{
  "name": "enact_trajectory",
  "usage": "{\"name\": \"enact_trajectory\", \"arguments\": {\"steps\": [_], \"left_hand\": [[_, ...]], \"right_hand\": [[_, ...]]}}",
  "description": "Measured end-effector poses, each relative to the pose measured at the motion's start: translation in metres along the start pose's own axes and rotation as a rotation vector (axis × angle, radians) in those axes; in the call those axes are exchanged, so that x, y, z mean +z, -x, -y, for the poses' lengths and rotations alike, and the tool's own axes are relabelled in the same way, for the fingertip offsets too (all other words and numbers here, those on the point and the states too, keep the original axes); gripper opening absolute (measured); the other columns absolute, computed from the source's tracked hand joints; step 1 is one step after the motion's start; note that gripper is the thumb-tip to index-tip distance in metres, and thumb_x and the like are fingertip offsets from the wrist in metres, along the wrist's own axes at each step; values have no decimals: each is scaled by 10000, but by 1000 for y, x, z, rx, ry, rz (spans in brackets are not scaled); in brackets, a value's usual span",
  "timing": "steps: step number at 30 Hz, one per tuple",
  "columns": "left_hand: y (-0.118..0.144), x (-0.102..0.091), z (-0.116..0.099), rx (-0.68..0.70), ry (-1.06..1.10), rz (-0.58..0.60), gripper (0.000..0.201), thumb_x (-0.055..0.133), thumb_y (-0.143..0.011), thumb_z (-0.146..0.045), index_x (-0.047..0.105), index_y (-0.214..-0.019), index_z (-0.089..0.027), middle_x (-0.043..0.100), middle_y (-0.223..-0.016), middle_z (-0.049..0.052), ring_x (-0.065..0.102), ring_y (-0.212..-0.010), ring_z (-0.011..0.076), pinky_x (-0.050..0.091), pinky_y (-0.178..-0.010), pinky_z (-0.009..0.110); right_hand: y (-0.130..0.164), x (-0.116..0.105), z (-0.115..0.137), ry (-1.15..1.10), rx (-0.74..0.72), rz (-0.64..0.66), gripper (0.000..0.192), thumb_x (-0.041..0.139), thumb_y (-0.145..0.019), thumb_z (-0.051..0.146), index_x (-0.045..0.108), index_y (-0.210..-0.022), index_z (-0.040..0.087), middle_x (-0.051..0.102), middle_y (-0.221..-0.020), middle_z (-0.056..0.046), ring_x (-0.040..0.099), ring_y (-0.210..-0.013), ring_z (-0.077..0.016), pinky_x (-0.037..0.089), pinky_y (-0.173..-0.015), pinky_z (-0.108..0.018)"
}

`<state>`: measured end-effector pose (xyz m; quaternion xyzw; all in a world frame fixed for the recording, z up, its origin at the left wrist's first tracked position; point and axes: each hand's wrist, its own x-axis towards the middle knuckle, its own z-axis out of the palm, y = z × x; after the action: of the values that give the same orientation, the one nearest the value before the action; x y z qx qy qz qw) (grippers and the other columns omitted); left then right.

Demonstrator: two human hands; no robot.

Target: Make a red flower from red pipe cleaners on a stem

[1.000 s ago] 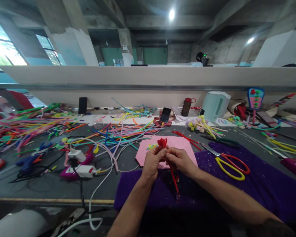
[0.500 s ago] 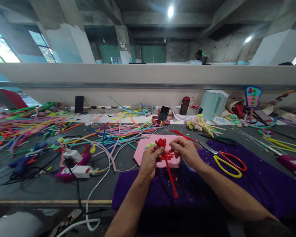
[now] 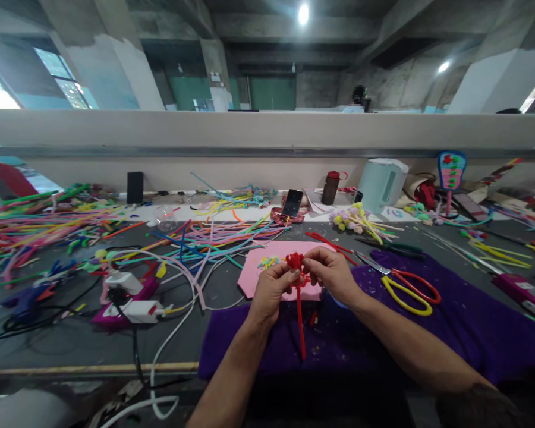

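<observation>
A red pipe-cleaner flower (image 3: pixel 295 262) with a long red stem (image 3: pixel 300 324) is held upright above a purple cloth (image 3: pixel 450 327). My left hand (image 3: pixel 271 288) pinches it just under the head. My right hand (image 3: pixel 334 273) grips the red wire beside the head, fingers closed on it. Behind both hands lies a pink foam sheet (image 3: pixel 254 270) with small coloured bits on it.
Yellow-and-red scissors (image 3: pixel 405 288) lie right of my hands, with loose red pipe cleaners (image 3: pixel 330 242) behind. Heaps of coloured pipe cleaners (image 3: pixel 49 220) cover the left. A power strip and white cables (image 3: pixel 131 297), phone (image 3: pixel 292 203), bottle (image 3: pixel 330 187) and kettle (image 3: pixel 381 184) stand about.
The flower's stem has swung from slanting right to nearly vertical. My right hand moved up beside the flower head, and both hands shifted slightly up the table.
</observation>
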<state>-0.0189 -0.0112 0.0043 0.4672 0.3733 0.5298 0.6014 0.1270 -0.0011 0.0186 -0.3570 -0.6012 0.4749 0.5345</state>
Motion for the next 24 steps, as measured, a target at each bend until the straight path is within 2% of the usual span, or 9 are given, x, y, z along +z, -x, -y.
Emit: {"name": "enact_trajectory", "arguments": {"steps": [5,8,11,13,16,19,21,24], "left_hand": [[0,0,0,4,32,-21,232,685,-635,-306,668,-790,-134,604,-607,11,476,-513,73,293,-467,184],[-1,-3,0,-40,101,-47,256,699,-619,-302,657,-808,-134,607,-613,10,494,-518,71,304,-466,175],[-3,-6,-1,-107,213,-43,247,698,-620,-294,638,-793,-128,602,-605,5,507,-510,69,323,-465,170],[-4,-8,-2,-155,287,-44,230,693,-621,-288,629,-775,-130,595,-585,-4,512,-505,70,342,-470,169],[-5,-8,-2,-223,356,-49,217,689,-617,-276,626,-758,-124,587,-560,-8,509,-485,71,334,-438,168],[-5,-8,-1,-259,394,-34,224,690,-617,-268,631,-771,-116,588,-558,-2,516,-482,75,315,-406,167],[-5,-8,0,-257,409,-26,221,693,-617,-264,631,-768,-115,587,-557,-1,522,-489,74,314,-401,163],[-6,-7,1,-251,406,-29,212,691,-618,-276,627,-738,-114,573,-535,-3,511,-471,68,307,-386,158]], "right_hand": [[-1,0,-1,39,6,-8,229,582,-752,376,565,-762,147,561,-595,18,494,-412,-70,331,-359,-176],[-2,-3,2,61,13,-15,249,536,-781,396,553,-757,149,577,-620,6,487,-416,-67,327,-369,-177],[1,-13,9,155,53,59,231,517,-793,379,556,-757,155,570,-613,10,479,-416,-69,326,-381,-183],[11,-25,14,314,62,161,219,498,-804,358,568,-743,159,569,-609,7,481,-435,-80,351,-411,-198],[36,-47,18,725,-27,323,184,506,-798,332,611,-797,181,613,-724,-27,554,-634,-139,413,-571,-245],[64,-63,15,1120,-55,363,276,542,-765,399,601,-925,183,613,-860,-67,564,-764,-196,416,-679,-302],[78,-68,9,1244,-56,373,359,539,-762,416,557,-1038,187,588,-970,-88,560,-856,-224,417,-730,-320],[88,-73,-4,1351,-42,313,384,506,-781,401,509,-1098,186,565,-990,-97,564,-856,-228,424,-721,-326]]}}
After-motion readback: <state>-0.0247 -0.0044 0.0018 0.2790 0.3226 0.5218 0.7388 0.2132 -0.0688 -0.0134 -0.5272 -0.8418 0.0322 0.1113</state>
